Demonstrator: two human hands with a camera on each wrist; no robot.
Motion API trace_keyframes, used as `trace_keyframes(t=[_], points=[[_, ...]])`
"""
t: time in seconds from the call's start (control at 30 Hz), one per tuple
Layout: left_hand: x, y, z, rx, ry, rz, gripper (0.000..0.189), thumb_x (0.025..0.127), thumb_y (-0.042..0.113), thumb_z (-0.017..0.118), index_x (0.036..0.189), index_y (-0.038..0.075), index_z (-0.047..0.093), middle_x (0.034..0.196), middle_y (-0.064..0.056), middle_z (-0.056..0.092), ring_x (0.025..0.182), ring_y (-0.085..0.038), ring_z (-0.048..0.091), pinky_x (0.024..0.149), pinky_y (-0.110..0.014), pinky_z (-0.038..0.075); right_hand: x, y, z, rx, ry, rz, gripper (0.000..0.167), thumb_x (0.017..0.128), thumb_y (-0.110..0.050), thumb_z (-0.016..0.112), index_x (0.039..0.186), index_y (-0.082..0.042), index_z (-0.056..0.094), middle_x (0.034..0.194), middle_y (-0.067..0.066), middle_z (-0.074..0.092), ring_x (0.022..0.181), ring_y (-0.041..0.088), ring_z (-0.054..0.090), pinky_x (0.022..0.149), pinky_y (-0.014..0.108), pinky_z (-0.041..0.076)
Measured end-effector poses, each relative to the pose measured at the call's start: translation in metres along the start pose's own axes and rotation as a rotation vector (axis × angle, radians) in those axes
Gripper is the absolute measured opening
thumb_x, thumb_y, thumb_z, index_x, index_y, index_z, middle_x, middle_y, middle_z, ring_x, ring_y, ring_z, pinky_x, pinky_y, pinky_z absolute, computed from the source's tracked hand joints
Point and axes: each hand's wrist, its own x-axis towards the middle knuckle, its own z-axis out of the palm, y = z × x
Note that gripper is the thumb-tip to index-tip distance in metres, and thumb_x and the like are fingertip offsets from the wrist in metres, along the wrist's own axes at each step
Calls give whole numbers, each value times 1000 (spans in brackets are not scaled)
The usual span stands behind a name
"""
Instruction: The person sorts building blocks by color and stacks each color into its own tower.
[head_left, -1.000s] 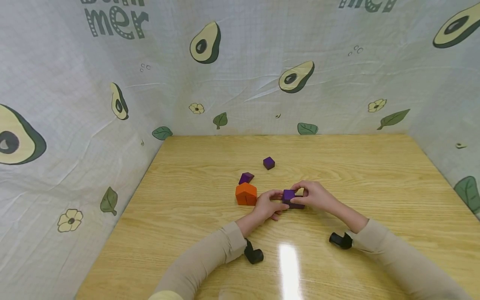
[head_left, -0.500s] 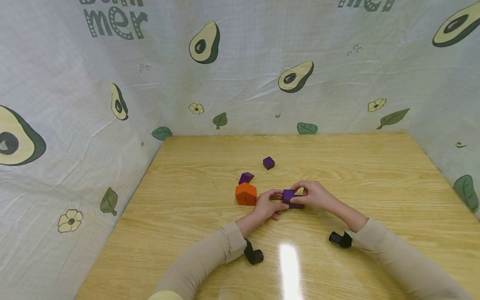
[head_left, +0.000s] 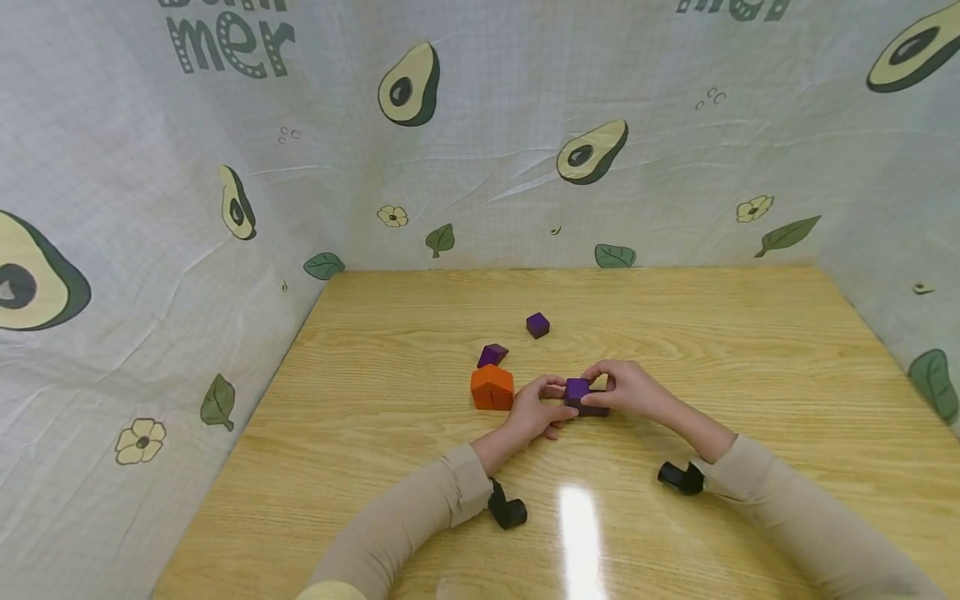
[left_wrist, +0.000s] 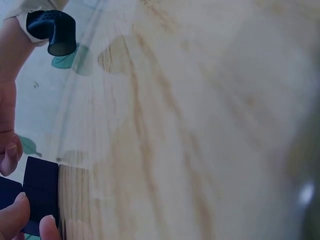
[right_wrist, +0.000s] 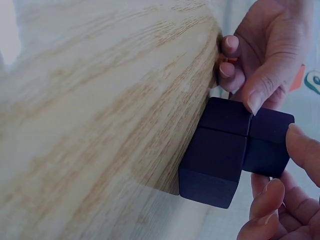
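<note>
In the middle of the table, small dark purple blocks stand together: two lower blocks (right_wrist: 212, 155) side by side on the wood, and a cube (right_wrist: 270, 137) on top of the left one. My right hand (head_left: 633, 390) pinches the top cube between thumb and fingers from the right. From the left, my left hand (head_left: 534, 410) holds the stack, its thumb (right_wrist: 257, 97) at the seam between the top cube and the block beneath. The dark block (left_wrist: 42, 192) also shows between the left fingertips in the left wrist view. The far sides of the stack are hidden.
Left of my left hand stands an orange house-shaped group of blocks (head_left: 492, 388). Just behind it lies a purple wedge-shaped block (head_left: 491, 356), and farther back a loose purple cube (head_left: 537, 325). A cloth (head_left: 480, 167) with avocado prints surrounds the wooden table (head_left: 390, 333).
</note>
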Motion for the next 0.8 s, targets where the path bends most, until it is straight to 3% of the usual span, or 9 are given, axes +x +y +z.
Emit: trace_keyframes(t=[0.53, 0.67, 0.8], points=[[-1, -1, 0, 12, 0, 11, 41, 77, 10, 73, 115, 14, 58, 103, -2, 61, 56, -12, 59, 42, -25, 48, 1, 1, -1, 3, -10, -20, 34, 80, -20, 71, 104, 2, 63, 74, 6, 58, 52, 8, 43, 48, 22, 38], [-1, -1, -1, 7, -6, 16, 42, 77, 11, 73, 116, 13, 58, 104, -2, 61, 56, -12, 59, 41, -25, 48, 2, 7, -6, 9, -32, -74, 39, 81, -21, 70, 110, 3, 60, 88, 11, 62, 62, 8, 49, 54, 22, 43], [0, -1, 0, -2, -11, 11, 42, 77, 11, 73, 116, 14, 58, 103, -1, 61, 56, -12, 58, 41, -25, 48, 11, 15, -16, 28, -43, -146, 42, 83, -18, 68, 116, 4, 56, 108, 18, 60, 82, 18, 55, 69, 27, 48]])
